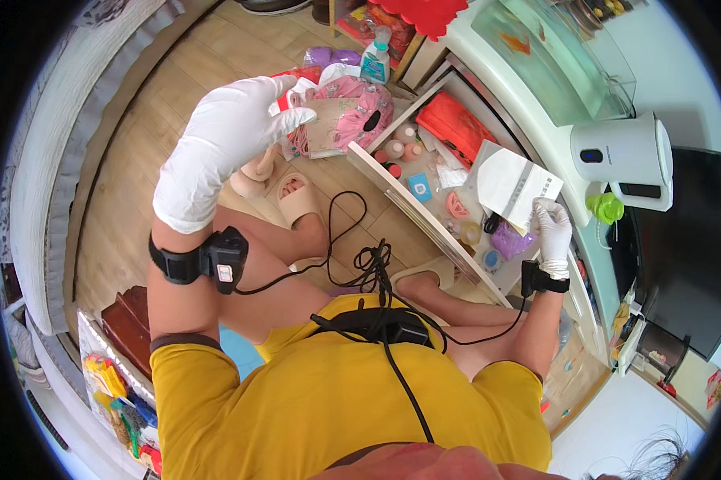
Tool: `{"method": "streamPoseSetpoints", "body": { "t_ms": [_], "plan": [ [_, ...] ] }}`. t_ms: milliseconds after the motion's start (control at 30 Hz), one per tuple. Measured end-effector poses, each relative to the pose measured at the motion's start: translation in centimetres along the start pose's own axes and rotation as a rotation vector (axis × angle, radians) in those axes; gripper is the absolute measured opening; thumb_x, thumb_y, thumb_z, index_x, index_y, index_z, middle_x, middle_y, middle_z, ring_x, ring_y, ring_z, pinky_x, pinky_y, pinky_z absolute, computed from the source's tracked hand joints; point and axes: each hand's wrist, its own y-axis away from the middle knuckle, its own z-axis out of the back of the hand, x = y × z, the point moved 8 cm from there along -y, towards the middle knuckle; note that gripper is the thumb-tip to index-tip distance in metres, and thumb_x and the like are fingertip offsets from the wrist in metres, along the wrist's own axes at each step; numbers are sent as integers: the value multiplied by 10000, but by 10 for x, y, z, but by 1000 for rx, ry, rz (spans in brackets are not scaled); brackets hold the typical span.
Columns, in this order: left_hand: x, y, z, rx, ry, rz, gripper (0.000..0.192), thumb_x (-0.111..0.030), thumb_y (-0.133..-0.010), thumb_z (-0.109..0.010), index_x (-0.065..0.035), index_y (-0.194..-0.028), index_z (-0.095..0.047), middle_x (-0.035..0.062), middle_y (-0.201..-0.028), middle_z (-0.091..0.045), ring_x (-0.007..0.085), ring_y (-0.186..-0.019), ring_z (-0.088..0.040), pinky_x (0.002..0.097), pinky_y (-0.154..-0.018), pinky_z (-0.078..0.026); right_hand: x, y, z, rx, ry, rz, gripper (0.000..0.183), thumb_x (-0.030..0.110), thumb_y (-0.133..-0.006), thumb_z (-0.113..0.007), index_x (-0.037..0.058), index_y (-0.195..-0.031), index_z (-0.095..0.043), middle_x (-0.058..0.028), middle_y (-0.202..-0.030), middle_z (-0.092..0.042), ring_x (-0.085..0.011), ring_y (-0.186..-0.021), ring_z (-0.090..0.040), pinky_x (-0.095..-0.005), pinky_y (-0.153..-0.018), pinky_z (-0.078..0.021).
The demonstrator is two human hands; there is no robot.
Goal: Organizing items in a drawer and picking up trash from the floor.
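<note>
A white glove covers my left hand [234, 129], which is raised over the floor with its fingers apart and holds nothing. Between my gloved right thumb and fingers [551, 222] is the edge of a flat white packet [513, 186] bearing writing. The packet is above the right part of an open drawer [426, 222]. Inside the drawer lie a red pouch [453, 123], several small bottles [405, 133], a blue card [420, 187], a pink plastic item [456, 205] and a purple bundle [512, 240]. What lies under the packet is hidden.
A pink patterned fabric item [360, 111], a spray bottle [375, 57] and purple packages [331, 57] are beyond the drawer's left end. A fish tank [540, 54] and white electric kettle [612, 156] stand on the cabinet top. Black cables [372, 258] hang before my waist.
</note>
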Motion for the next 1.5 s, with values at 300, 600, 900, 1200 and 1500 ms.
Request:
{"method": "streamPoseSetpoints", "body": {
  "t_ms": [300, 600, 900, 1200, 1500],
  "plan": [
    [24, 8, 6, 0, 49, 96, 531, -486, -846, -597, -72, -1178, -604, 179, -954, -656, 349, -910, -617, 402, -773, -489, 73, -22, -122, 92, 655, 623, 191, 152, -824, -618, 66, -994, -637, -178, -1129, -606, -346, -1027, -590, -392, -862, -482],
    [37, 14, 22, -24, 35, 148, 532, -428, -855, -605, -29, -1206, -581, 205, -980, -645, 366, -918, -605, 396, -786, -485, 99, -70, -393, 655, 869, 974, 934, 169, -644, -790, 88, -1418, -272, -181, -1376, -415, -356, -1217, -456, -404, -985, -413],
    [60, 16, 20, -29, -27, 208, 556, -436, -850, -595, -1, -1196, -578, 199, -976, -643, 353, -891, -605, 399, -766, -486, 57, -107, -480, 806, 1265, 820, 1372, 241, -482, -891, 153, -1496, 28, -138, -1537, -135, -382, -1359, -278, -488, -1040, -361],
    [58, 7, 21, -15, -53, 190, 515, -372, -819, -649, 11, -1158, -584, 175, -929, -640, 348, -851, -601, 395, -733, -487, 22, -118, -512, 890, 1311, 641, 1152, 209, -470, -870, 147, -1436, -246, -163, -1301, -466, -329, -1113, -553, -413, -886, -505],
    [54, 12, 19, -15, -47, 162, 482, -363, -824, -643, -13, -1151, -589, 173, -861, -626, 345, -813, -597, 403, -706, -483, 96, -61, -500, 833, 1223, 1189, 557, 141, -529, -825, 45, -1048, -645, -176, -1031, -666, -312, -980, -650, -389, -789, -542]
  ]
}}
